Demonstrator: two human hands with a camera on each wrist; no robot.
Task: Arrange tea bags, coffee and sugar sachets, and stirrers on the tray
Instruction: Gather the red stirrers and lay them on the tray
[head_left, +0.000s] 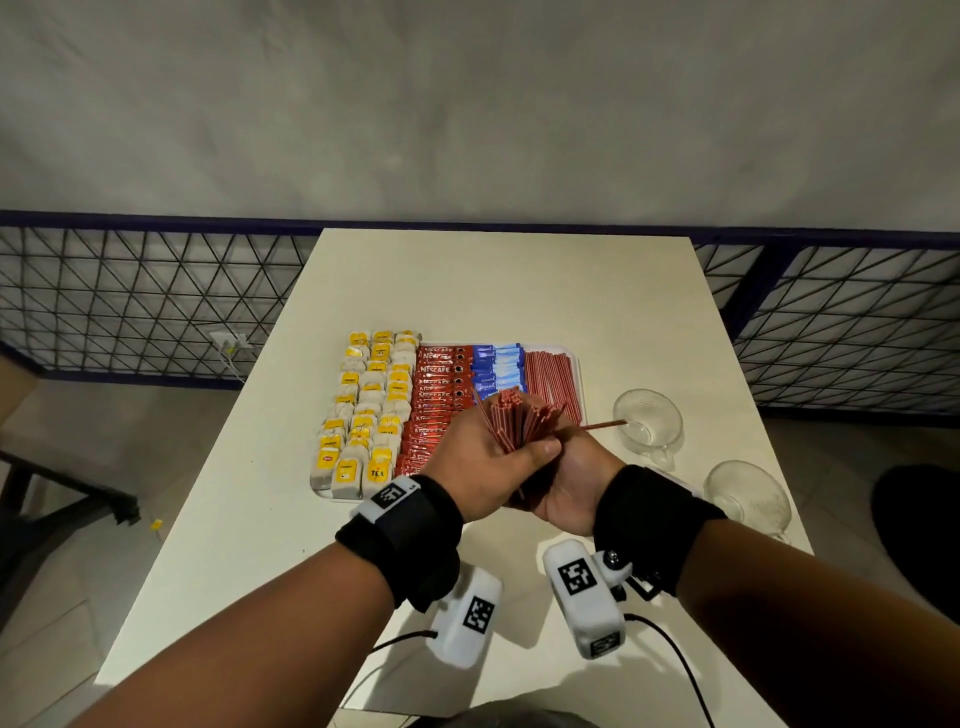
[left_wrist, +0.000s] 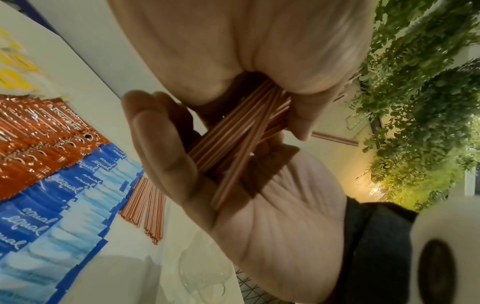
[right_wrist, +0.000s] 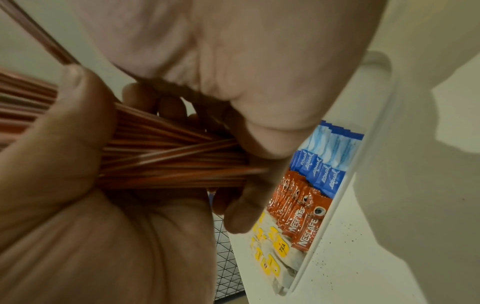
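Head view: both hands, left hand (head_left: 485, 467) and right hand (head_left: 569, 480), clasp a fanned bundle of red stirrers (head_left: 519, 418) at frame centre, tips pointing up-frame toward the tray's (head_left: 583, 384) stirrer row (head_left: 553, 379) just beyond, long axes roughly matching.

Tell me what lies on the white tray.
On the tray, left to right: tea bags, red coffee sachets, blue sugar sachets, red stirrers. Both hands, holding a stirrer bundle, cover the tray's near right part.
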